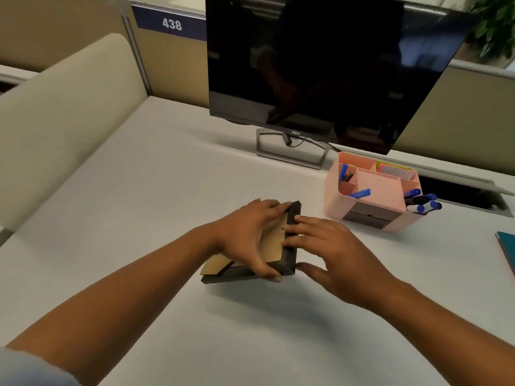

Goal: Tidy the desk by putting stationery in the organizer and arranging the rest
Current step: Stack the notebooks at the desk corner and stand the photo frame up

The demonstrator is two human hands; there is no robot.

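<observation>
Propped on its lower edge near the middle of the pale grey surface [167, 190], a small rectangular picture frame [291, 263] with a dark, matt border, turned back-to-camera and tipped away toward the far side. Lower edge running left to right along the surface; right-hand edge rising from the near corner up toward the black flat-screen monitor [320, 65]. Which side is the longer, impossible to tell under the fingers. Backing of plain tan board [274, 240], with a tan easel leg [214, 266] folded out at the lower left. Left hand [250, 235] with its grip clamped on the picture frame, thumb hooked under the lower edge and fingers curled over the top. Right hand [331, 252] with its grip apart, straight fingers laid against the frame's right-hand border, thumb spread wide just above the surface. Just beside, to the right and farther back, a pink plastic desk organizer [333, 199] with several compartments: blue pens [361, 193] in the left ones, bright sticky notes [394, 169] at the rear, blue-capped markers [423, 201] sticking out at its right end. At the right margin, the corner of a teal notebook [507, 249]. On the partition behind, a navy label reading 438 [171, 23].
</observation>
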